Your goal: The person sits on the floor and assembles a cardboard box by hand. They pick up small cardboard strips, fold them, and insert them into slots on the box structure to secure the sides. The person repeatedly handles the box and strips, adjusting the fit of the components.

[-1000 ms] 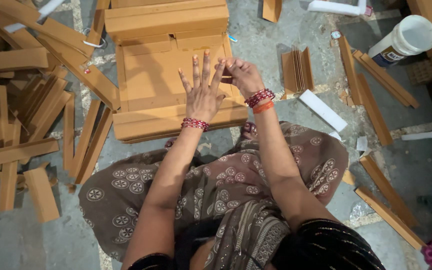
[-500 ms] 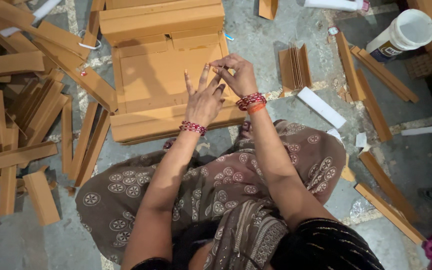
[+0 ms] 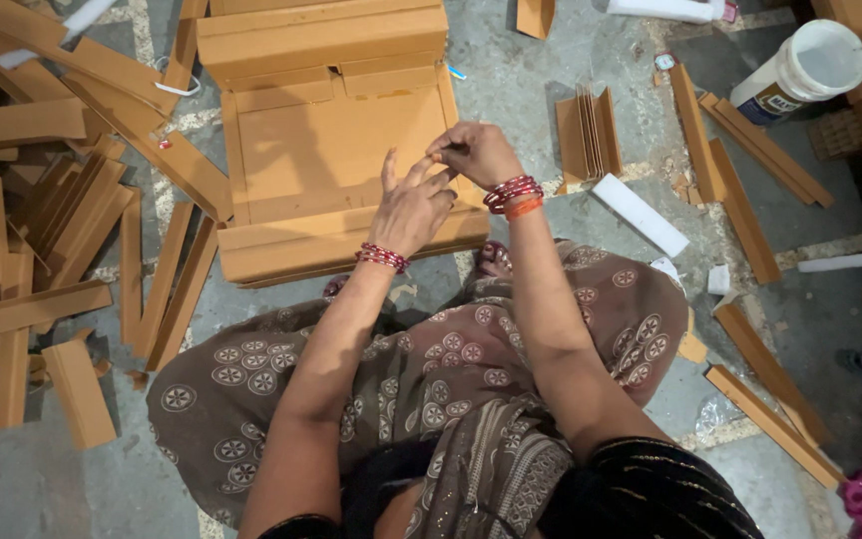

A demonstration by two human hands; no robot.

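Head view: the floor (image 3: pixel 551 60) carries a flat brown box (image 3: pixel 331 150) at centre, far from the seated person's lap. Brown strips (image 3: pixel 42 230) lie heaped at left, more strips (image 3: pixel 750 190) at right, with a white tub (image 3: pixel 800 70) far right. Over the box's near right edge, the left hand (image 3: pixel 411 210) has its fingers spread loose; the right hand (image 3: pixel 476 155) pinches a left fingertip.

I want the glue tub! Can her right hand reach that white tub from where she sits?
Probably not without leaning: the white tub stands far off past brown strips, while her right hand is busy pinching her left hand.
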